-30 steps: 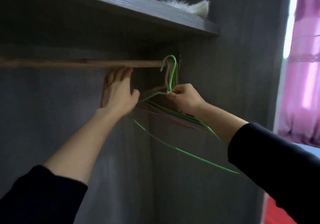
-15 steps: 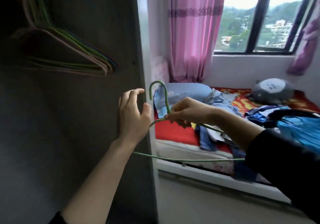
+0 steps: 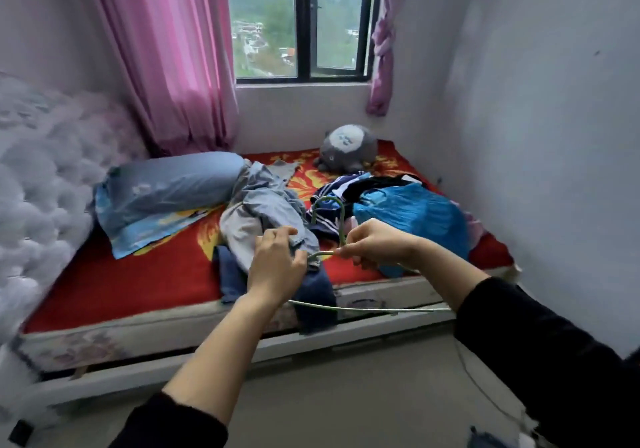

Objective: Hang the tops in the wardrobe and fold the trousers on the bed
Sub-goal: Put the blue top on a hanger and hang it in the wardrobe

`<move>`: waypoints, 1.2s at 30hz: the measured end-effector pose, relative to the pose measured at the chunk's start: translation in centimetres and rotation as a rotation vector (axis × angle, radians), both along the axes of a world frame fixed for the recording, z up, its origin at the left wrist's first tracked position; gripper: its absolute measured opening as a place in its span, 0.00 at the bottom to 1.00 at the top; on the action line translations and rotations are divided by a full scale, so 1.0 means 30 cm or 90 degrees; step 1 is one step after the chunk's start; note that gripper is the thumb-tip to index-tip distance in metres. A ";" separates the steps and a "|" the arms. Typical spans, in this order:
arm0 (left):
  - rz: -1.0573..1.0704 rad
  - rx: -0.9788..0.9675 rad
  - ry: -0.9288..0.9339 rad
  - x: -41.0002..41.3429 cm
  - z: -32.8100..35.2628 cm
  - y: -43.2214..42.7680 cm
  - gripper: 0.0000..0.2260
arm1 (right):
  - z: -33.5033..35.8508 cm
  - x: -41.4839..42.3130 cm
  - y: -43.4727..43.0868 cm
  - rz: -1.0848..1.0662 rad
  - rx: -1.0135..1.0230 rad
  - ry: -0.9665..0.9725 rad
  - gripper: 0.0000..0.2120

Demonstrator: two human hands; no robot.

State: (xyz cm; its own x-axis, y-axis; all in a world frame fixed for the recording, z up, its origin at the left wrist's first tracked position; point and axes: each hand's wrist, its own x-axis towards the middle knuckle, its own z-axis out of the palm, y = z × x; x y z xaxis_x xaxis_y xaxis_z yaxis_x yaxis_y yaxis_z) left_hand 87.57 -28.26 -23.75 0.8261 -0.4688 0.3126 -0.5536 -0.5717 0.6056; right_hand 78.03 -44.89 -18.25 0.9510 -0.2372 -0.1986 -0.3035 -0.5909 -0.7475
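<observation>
Fingers (image 3: 351, 239) of the right hand (image 3: 379, 246) pinch the green wire hanger (image 3: 341, 220) at its neck, just under the upright hook. The hanger's lower bar runs beneath both wrists. The left hand (image 3: 277, 267) has its curled fingertips (image 3: 277, 236) at the edge of the grey-blue garment (image 3: 266, 201); whether they have closed on the cloth cannot be told. This garment lies crumpled on the red sheet of the bed (image 3: 138, 274). It sits atop a dark blue garment (image 3: 313, 295) that droops over the mattress edge, and beside a heap of striped and bright blue clothes (image 3: 415, 219). A pillow (image 3: 173, 184) lies just beside it, and a plush toy (image 3: 348, 148) sits nearer the window (image 3: 301, 21). Step in hand, as judged: choosing a top to dress onto the hanger; nothing is hung yet. The next move likely calls for lifting the garment clear, finding its neck opening and feeding one hanger shoulder through. The wardrobe is out of view.
</observation>
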 end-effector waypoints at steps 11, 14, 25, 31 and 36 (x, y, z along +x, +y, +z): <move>-0.068 0.080 0.163 0.156 -0.190 -0.811 0.14 | -0.228 0.061 -0.724 -0.295 0.030 -0.016 0.06; -0.086 0.098 0.176 0.268 -0.248 -0.995 0.15 | -0.296 0.165 -0.895 -0.317 0.033 0.009 0.06; -0.030 0.165 0.376 0.815 -0.517 -1.586 0.15 | -0.481 0.641 -1.501 -0.408 0.049 0.083 0.18; 0.026 0.167 0.439 0.987 -0.633 -1.820 0.15 | -0.548 0.853 -1.803 -0.473 0.086 0.024 0.20; 0.136 0.149 0.532 1.120 -0.766 -2.015 0.16 | -0.651 1.063 -2.037 -0.411 0.074 0.022 0.25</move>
